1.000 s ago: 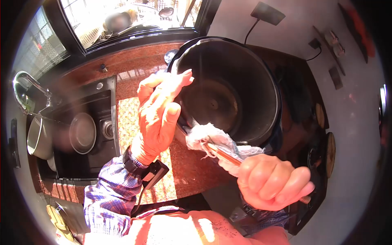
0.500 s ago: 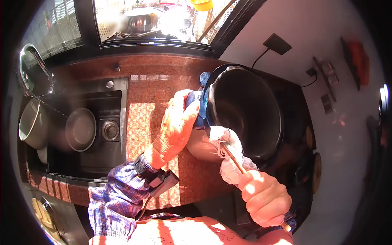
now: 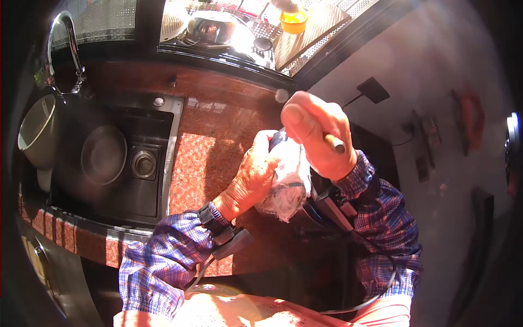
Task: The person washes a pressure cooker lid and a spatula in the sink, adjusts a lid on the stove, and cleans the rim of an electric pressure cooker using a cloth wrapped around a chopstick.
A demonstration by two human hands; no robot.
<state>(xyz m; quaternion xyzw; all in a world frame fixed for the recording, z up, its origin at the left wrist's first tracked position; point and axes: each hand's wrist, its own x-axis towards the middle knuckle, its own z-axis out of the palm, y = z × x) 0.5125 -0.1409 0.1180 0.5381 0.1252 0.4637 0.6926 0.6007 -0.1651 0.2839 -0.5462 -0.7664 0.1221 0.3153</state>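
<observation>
My right hand (image 3: 321, 133) is closed around a wooden stick (image 3: 334, 144), whose end pokes out toward me. A bundle of frayed white cloth (image 3: 289, 188) hangs below that hand; in the earlier view it sits on the stick's far end, like a small mop. My left hand (image 3: 250, 177) is closed at the dark blue handle (image 3: 278, 139) of the pot, its fingers close against the cloth. Most of the dark pot is hidden behind my right hand and forearm.
On the left is a dark sink (image 3: 131, 201) holding a round grey pan (image 3: 103, 155), with a pale bucket (image 3: 38, 131) under the chrome faucet (image 3: 65, 38). Past the window frame stand a metal pot (image 3: 211, 28) and a yellow bowl (image 3: 294, 23). A white wall bounds the right.
My right hand has swung up and forward with the stick, turning its near end toward me. The cloth now hangs nearer my left hand. The view has shifted, and the pot's opening is covered.
</observation>
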